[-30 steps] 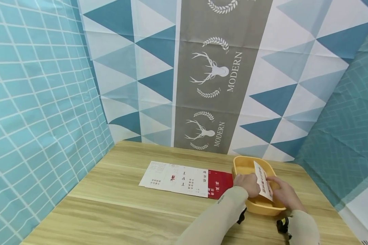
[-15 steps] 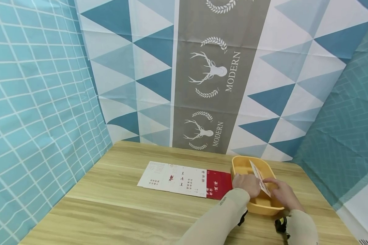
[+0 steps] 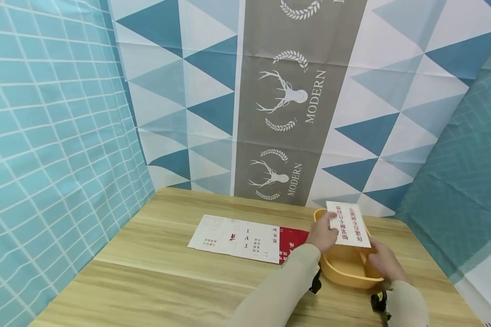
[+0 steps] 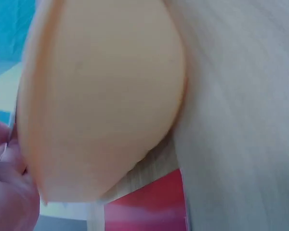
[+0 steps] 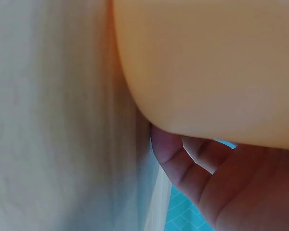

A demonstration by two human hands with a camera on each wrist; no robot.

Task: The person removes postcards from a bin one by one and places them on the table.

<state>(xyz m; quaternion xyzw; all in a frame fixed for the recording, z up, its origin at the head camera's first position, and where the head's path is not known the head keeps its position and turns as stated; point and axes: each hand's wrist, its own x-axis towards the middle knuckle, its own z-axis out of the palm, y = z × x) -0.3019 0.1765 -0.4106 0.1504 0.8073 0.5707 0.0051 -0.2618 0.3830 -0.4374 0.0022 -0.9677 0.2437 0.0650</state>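
Observation:
In the head view, my left hand (image 3: 321, 235) pinches a white card (image 3: 353, 225) with red printed characters by its left side, above a yellow plastic box (image 3: 349, 280). Its printed face is turned up toward me. My right hand (image 3: 386, 262) grips the box's right side, near the card's lower right corner. The right wrist view shows this hand's fingers (image 5: 192, 175) bent against the outside of the box wall (image 5: 202, 82). In the left wrist view, the left hand (image 4: 12, 192) is beside the box rim, and the box wall hides most of the card.
Left of the box lies a row of printed cards: white cards (image 3: 237, 240) and a red card (image 3: 291, 240) at its right end, partly hidden by the left arm. They rest on a wooden table (image 3: 167, 281). A patterned cloth (image 3: 278, 113) hangs behind the table.
The left hand has lifted the card out of the box and tilted its printed face up; earlier it stood steeply inside. The right hand stays at the box's right side.

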